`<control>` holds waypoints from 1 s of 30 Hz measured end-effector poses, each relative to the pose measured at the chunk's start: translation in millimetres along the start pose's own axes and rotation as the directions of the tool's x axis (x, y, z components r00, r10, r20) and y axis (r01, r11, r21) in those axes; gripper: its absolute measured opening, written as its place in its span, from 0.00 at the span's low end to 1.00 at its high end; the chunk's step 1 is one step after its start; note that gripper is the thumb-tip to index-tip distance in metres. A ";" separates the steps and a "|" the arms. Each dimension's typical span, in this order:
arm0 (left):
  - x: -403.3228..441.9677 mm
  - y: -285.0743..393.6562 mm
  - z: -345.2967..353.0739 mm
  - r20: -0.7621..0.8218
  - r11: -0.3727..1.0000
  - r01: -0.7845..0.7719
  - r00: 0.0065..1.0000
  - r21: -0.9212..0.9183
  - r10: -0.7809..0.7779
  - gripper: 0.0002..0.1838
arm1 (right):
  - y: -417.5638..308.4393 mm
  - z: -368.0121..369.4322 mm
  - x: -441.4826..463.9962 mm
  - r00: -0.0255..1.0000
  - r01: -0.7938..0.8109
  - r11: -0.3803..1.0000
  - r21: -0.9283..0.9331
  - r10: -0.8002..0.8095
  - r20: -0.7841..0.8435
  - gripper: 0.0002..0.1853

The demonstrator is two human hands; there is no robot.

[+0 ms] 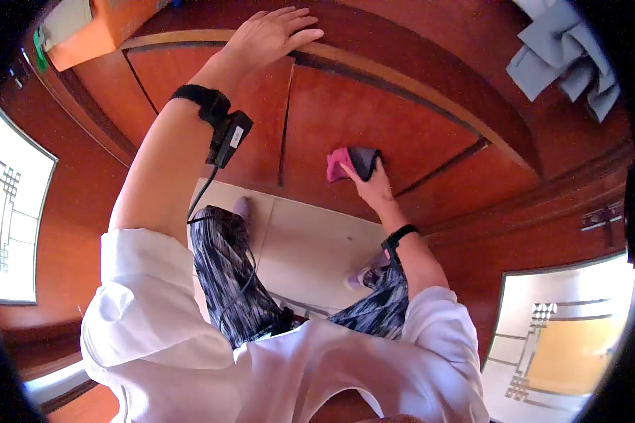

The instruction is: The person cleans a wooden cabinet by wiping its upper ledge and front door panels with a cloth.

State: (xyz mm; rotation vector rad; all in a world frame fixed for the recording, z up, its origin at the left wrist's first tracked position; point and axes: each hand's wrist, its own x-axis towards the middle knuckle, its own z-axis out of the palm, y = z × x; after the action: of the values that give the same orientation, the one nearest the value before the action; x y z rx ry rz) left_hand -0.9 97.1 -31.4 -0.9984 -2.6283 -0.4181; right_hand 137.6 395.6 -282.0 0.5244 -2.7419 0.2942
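Note:
My left hand [269, 37] lies flat with its fingers spread on the top edge of a reddish-brown wooden cabinet [402, 77]. A black strap with a small device is on that wrist. Lower down and to the right, my right hand [374, 186] holds a pink and dark grey cloth [362, 162] against the cabinet's front door panel, to the right of the vertical gap between the doors. Part of the fingers is hidden behind the cloth.
An orange box [95, 32] stands on the cabinet top at the upper left. Grey folded sheets [554, 53] lie at the upper right. Below are the pale tiled floor [296, 229] and my legs. Patterned glass panels [14, 204] show at both sides.

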 end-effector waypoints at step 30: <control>13.9 -8.4 2.7 -0.003 0.984 -0.135 0.991 0.114 0.136 0.46 | -23.6 113.7 42.9 0.754 0.652 0.624 -0.431 -0.472 0.458 0.11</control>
State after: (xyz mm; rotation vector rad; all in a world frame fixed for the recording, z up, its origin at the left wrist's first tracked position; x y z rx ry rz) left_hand -17.0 100.3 -30.1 -1.1250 -2.5238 -0.2390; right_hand 77.1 330.8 -368.3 1.2928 -2.5386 -0.8172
